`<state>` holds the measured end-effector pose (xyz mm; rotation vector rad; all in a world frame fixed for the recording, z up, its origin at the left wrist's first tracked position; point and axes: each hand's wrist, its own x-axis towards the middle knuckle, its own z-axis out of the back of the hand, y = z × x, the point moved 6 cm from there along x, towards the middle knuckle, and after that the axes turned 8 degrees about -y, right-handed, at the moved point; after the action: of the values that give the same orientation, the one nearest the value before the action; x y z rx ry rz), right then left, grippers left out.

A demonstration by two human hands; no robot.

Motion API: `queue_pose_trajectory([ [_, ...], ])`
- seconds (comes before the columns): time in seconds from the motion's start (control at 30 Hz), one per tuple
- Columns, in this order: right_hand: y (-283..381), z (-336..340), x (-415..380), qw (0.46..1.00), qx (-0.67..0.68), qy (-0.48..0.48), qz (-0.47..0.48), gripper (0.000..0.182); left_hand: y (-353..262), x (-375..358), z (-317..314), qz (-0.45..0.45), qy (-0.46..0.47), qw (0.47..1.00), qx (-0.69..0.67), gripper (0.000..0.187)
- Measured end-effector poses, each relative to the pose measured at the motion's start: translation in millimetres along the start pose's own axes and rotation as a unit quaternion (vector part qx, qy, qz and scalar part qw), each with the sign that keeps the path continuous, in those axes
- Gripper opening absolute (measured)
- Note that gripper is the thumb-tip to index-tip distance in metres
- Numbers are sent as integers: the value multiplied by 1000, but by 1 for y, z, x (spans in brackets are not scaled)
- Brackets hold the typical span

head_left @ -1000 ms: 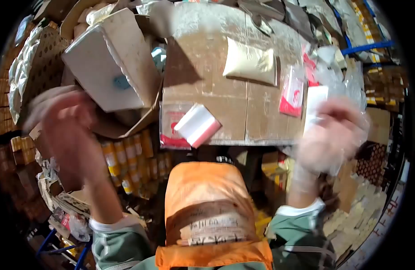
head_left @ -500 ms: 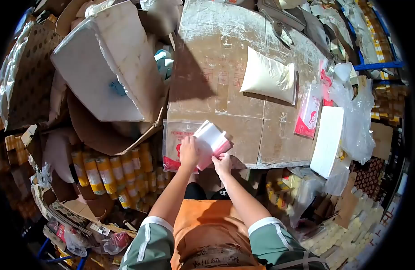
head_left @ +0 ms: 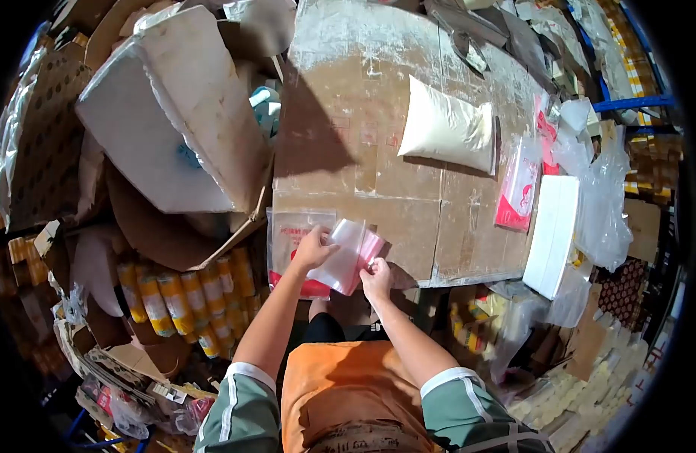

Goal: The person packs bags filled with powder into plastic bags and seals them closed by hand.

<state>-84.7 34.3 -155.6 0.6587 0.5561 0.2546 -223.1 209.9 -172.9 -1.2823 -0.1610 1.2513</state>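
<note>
Between my hands is a small bundle of clear and pink plastic bags, tilted over the near edge of the cardboard. My left hand holds its left side, the thumb lying on the clear film. With thumb and fingertips, my right hand pinches the pink lower right edge. Partly under the left hand lies a flat clear bag with red print. Farther up the cardboard rests a plump, pale powder-filled bag. Several flat pink-and-white printed bags lie to the right.
A dusty cardboard sheet covers the work surface. At its right edge sits a white foam block beside crumpled clear plastic. A large foam box stands at the left, above yellow-wrapped rolls. Scissors lie at the far edge.
My left hand has shifted slightly left and the bags have spread, showing a wider clear sheet with the pink part on the right. My right hand keeps its pinch. The view has shifted slightly.
</note>
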Motion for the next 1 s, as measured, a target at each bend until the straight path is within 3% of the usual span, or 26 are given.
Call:
queue_pose_trajectory([
  [0.03, 0, -3, 1, 998, 53, 28, 32, 24, -5, -1, -5, -25, 84, 989, 118, 40],
  [0.1, 11, 0, 3, 987, 131, 63, 63, 24, 3, -7, -16, -42, 117, 989, 76, 36],
  [0.13, 14, 5, 4, 991, 98, 81, 35, 38, -6, -12, -18, -64, 144, 987, 36, 32],
  [0.17, 25, 17, 6, 994, 52, 17, 90, 50, -10, -24, -20, -19, 179, 982, -57, 21],
  [0.2, 33, 27, 8, 988, 5, -46, 144, 62, -21, -34, -18, -18, 179, 982, -56, 21],
  [0.27, 25, 16, 19, 962, 249, 89, 73, 93, -49, -51, -10, -37, 169, 954, -247, 13],
  [0.33, 54, 20, 12, 851, 365, 373, -54, 84, -79, -66, 11, -31, 188, 956, -224, 17],
  [0.37, 60, 24, 9, 830, 322, 423, -169, 66, -92, -70, 22, -67, 184, 956, -217, 19],
  [0.4, 69, 29, 8, 827, 323, 443, -123, 45, -98, -73, 30, -102, 179, 956, -208, 21],
  [0.47, 109, 45, 16, 867, 201, 409, 203, 28, -96, -74, 33, -103, 172, 952, -230, 24],
  [0.53, 137, 53, 17, 868, 215, 393, 215, 25, -131, -79, 49, -271, 79, 944, -171, 29],
  [0.57, 149, 54, 24, 856, 191, 363, 315, 30, -137, -79, 53, -324, 66, 937, -107, 40],
  [0.6, 154, 56, 26, 836, 166, 326, 408, 35, -132, -76, 49, -322, 67, 938, -106, 40],
  [0.63, 131, 44, 38, 849, 177, 355, 349, 47, -123, -72, 45, -302, 38, 951, -60, 44],
  [0.67, 113, 33, 46, 856, 151, 335, 364, 56, -113, -67, 40, -280, 9, 960, -14, 48],
  [0.73, 108, 28, 45, 874, 210, 313, 305, 55, -94, -62, 26, -288, 36, 957, 17, 53],
  [0.77, 114, 31, 46, 869, 125, 268, 396, 47, -87, -62, 17, -308, 77, 948, 22, 52],
  [0.8, 112, 28, 50, 869, 123, 276, 393, 47, -83, -63, 10, -327, 116, 937, 28, 51],
  [0.9, 96, 15, 42, 848, 135, 316, 404, 39, -82, -66, 0, -325, 96, 941, 2, 41],
  [1.0, 87, 16, 30, 856, 308, 408, 77, 32, -108, -70, 10, -337, 46, 939, -52, 34],
])
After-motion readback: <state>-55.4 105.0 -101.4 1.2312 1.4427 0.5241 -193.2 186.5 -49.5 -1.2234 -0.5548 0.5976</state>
